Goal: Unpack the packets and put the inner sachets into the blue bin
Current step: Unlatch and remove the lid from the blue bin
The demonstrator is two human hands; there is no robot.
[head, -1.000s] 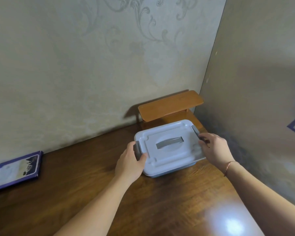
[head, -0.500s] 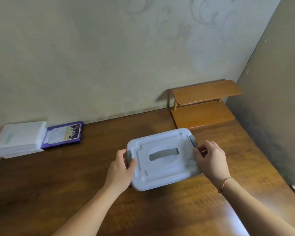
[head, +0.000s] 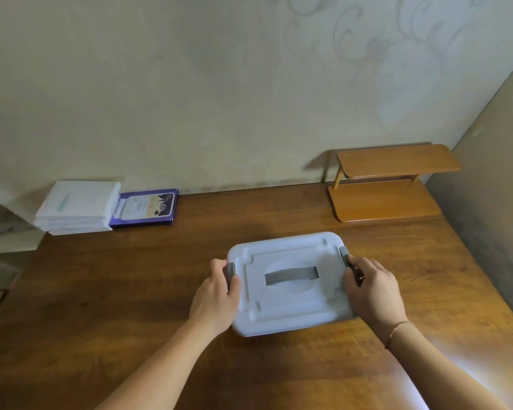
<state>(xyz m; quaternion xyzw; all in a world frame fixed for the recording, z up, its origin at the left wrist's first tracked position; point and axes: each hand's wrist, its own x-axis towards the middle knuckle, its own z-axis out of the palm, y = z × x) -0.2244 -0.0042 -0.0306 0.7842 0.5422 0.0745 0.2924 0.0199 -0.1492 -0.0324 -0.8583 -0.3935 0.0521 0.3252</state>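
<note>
Gripping: left hand [head: 216,303] and right hand [head: 373,291] fingers are clamping grey side latches of lidded pale-blue plastic bin [head: 288,284].
Next: unlatching, lifting lid; white packets [head: 77,207] are waiting at ten o'clock.

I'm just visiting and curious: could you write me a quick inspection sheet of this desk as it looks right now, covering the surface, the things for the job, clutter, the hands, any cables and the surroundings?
Surface: brown wooden table, glossy, with a glare patch at the near right.
Job's things: bin with its pale lid on and a grey handle lying flat; a stack of white packets at the far left by the wall; a purple packet beside the stack.
Clutter: small two-tier wooden shelf in the far right corner.
Hands: left hand grips the bin's left grey latch; right hand grips the right latch, a thin bracelet on that wrist.
Cables: nothing seen.
Surroundings: pale patterned wall behind, plain wall to the right.
</note>
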